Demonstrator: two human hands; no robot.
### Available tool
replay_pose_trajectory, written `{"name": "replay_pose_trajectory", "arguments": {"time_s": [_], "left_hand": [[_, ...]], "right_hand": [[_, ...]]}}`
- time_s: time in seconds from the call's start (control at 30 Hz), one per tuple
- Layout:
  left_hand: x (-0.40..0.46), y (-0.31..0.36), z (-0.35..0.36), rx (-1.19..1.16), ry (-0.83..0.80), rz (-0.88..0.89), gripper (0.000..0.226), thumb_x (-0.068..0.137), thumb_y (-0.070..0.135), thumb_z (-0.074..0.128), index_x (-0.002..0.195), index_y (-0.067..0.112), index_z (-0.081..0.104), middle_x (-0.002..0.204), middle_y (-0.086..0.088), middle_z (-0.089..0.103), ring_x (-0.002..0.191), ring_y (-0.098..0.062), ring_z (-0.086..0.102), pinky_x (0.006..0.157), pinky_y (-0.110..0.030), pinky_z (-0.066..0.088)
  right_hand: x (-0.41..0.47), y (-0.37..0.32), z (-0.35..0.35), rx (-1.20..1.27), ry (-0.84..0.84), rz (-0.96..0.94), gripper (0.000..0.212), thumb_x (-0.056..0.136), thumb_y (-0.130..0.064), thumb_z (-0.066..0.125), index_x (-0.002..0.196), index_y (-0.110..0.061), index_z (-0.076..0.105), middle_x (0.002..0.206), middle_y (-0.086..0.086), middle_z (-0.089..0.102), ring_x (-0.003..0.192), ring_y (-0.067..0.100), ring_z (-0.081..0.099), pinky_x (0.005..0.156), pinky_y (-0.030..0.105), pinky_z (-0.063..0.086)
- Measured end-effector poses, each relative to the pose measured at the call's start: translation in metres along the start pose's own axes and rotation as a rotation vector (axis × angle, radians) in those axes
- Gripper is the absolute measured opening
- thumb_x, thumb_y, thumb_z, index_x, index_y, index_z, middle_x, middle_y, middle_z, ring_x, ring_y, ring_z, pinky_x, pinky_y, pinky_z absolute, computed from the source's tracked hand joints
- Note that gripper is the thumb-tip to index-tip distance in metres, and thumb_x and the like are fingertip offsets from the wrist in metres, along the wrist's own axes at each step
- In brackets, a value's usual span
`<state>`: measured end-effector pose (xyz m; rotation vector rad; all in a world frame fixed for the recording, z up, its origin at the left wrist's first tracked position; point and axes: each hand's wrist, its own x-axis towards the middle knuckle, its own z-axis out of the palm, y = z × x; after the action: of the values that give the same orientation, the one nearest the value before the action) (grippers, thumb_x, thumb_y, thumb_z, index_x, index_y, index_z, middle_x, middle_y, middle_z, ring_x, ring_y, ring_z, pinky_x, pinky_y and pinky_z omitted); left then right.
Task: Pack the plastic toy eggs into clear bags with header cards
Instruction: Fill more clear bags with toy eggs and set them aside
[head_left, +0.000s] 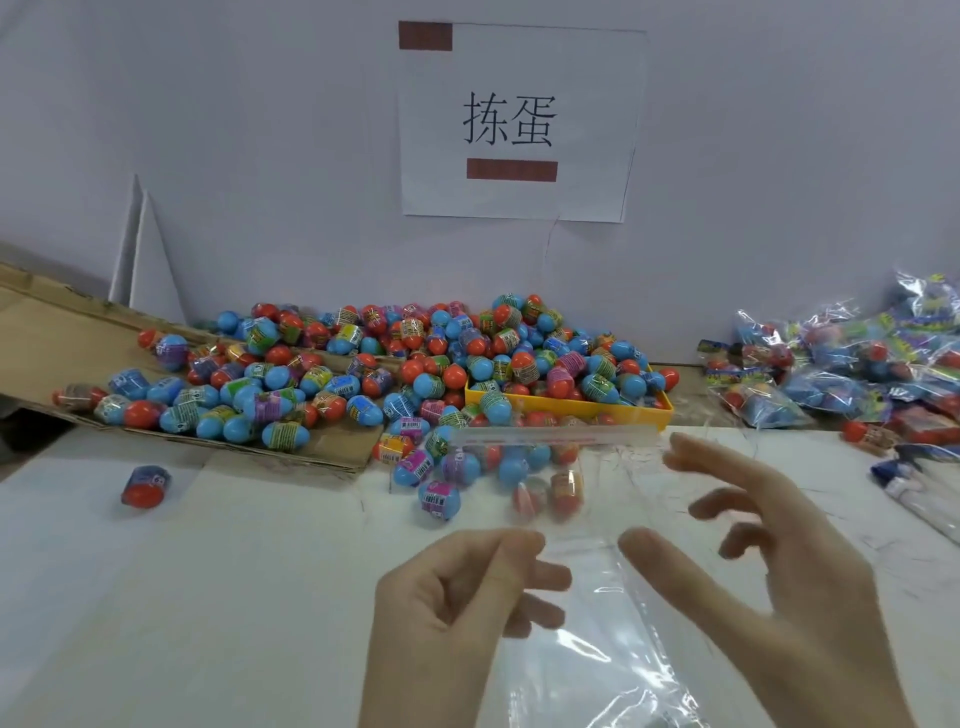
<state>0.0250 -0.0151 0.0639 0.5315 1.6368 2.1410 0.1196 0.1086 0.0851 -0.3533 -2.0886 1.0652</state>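
My left hand (457, 613) pinches the left edge of an empty clear plastic bag (587, 525) held up over the white table (208, 597). The bag's sealing strip runs across its top, and its lower end trails toward me. My right hand (769, 561) hovers just right of the bag with fingers spread and relaxed, holding nothing. A big heap of blue-and-red toy eggs (415, 364) with printed wrappers lies beyond the bag. A few eggs show through the bag's film.
A yellow tray (623, 408) holds some eggs at centre right. Flattened cardboard (62, 338) slopes in from the left under the heap. One stray egg (147, 486) lies alone at left. Filled bags (852, 364) pile at far right. A paper sign (519, 119) hangs on the wall.
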Motion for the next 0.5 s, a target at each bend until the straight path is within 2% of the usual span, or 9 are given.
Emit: {"name": "replay_pose_trajectory", "arguments": {"time_s": [0.07, 0.1, 0.13, 0.2, 0.27, 0.33, 0.4, 0.5], "left_hand": [[0.001, -0.009, 0.0, -0.034, -0.022, 0.005, 0.014, 0.053, 0.025, 0.065, 0.062, 0.023, 0.075, 0.058, -0.01, 0.07, 0.042, -0.017, 0.063, 0.041, -0.016, 0.046], [0.003, -0.011, 0.0, -0.026, -0.008, -0.018, 0.016, 0.051, 0.026, 0.066, 0.063, 0.021, 0.075, 0.059, -0.01, 0.07, 0.042, -0.017, 0.063, 0.04, -0.016, 0.046], [0.005, -0.014, -0.002, -0.026, -0.005, -0.038, 0.016, 0.049, 0.025, 0.067, 0.062, 0.02, 0.075, 0.06, -0.01, 0.07, 0.043, -0.018, 0.063, 0.041, -0.016, 0.046], [0.013, -0.02, -0.012, -0.057, 0.053, -0.074, 0.014, 0.048, 0.022, 0.069, 0.06, 0.018, 0.075, 0.06, -0.009, 0.07, 0.043, -0.017, 0.063, 0.042, -0.016, 0.047], [0.024, -0.023, -0.021, -0.059, 0.101, -0.088, 0.015, 0.048, 0.02, 0.07, 0.06, 0.012, 0.074, 0.062, -0.008, 0.07, 0.045, -0.015, 0.062, 0.046, -0.019, 0.05], [0.037, -0.028, -0.028, -0.061, 0.131, -0.095, 0.023, 0.048, 0.021, 0.072, 0.069, 0.01, 0.072, 0.066, -0.008, 0.071, 0.048, -0.013, 0.063, 0.053, -0.023, 0.051], [0.045, -0.027, -0.03, -0.052, 0.153, -0.095, 0.034, 0.049, 0.023, 0.073, 0.079, 0.009, 0.07, 0.067, -0.007, 0.071, 0.051, -0.012, 0.065, 0.053, -0.02, 0.052], [0.051, -0.027, -0.026, -0.059, 0.155, -0.077, 0.035, 0.05, 0.024, 0.074, 0.081, 0.01, 0.069, 0.066, -0.008, 0.071, 0.054, -0.012, 0.066, 0.049, -0.014, 0.05]], "right_hand": [[0.005, 0.01, -0.001, 0.258, -0.188, 0.19, 0.074, 0.027, -0.068, 0.075, 0.095, -0.04, 0.068, 0.097, -0.02, 0.067, 0.082, 0.001, 0.062, 0.064, 0.012, 0.048], [0.009, 0.016, -0.002, 0.347, -0.282, 0.246, 0.074, 0.027, -0.068, 0.078, 0.094, -0.038, 0.07, 0.094, -0.012, 0.071, 0.078, 0.003, 0.065, 0.063, 0.013, 0.05], [0.015, 0.024, -0.002, 0.394, -0.295, 0.279, 0.068, 0.034, -0.065, 0.08, 0.093, -0.033, 0.072, 0.088, -0.005, 0.073, 0.074, 0.007, 0.067, 0.06, 0.013, 0.05], [0.031, 0.045, 0.002, 0.386, -0.174, 0.375, 0.051, 0.054, -0.053, 0.074, 0.091, -0.018, 0.073, 0.079, 0.003, 0.072, 0.069, 0.011, 0.065, 0.057, 0.015, 0.05], [0.052, 0.071, 0.011, 0.17, -0.08, 0.408, 0.033, 0.072, -0.039, 0.065, 0.095, -0.016, 0.068, 0.082, 0.001, 0.07, 0.07, 0.009, 0.061, 0.057, 0.016, 0.045], [0.069, 0.099, 0.026, -0.133, -0.11, 0.381, 0.025, 0.082, -0.033, 0.063, 0.103, -0.018, 0.063, 0.088, -0.005, 0.063, 0.075, 0.005, 0.056, 0.06, 0.015, 0.041], [0.078, 0.117, 0.041, -0.311, -0.182, 0.391, 0.032, 0.082, -0.039, 0.065, 0.107, -0.021, 0.06, 0.09, -0.006, 0.058, 0.079, 0.008, 0.055, 0.064, 0.021, 0.043], [0.083, 0.13, 0.058, -0.471, -0.275, 0.367, 0.03, 0.077, -0.046, 0.068, 0.097, -0.027, 0.056, 0.09, -0.006, 0.058, 0.081, 0.01, 0.055, 0.066, 0.023, 0.042]]}}
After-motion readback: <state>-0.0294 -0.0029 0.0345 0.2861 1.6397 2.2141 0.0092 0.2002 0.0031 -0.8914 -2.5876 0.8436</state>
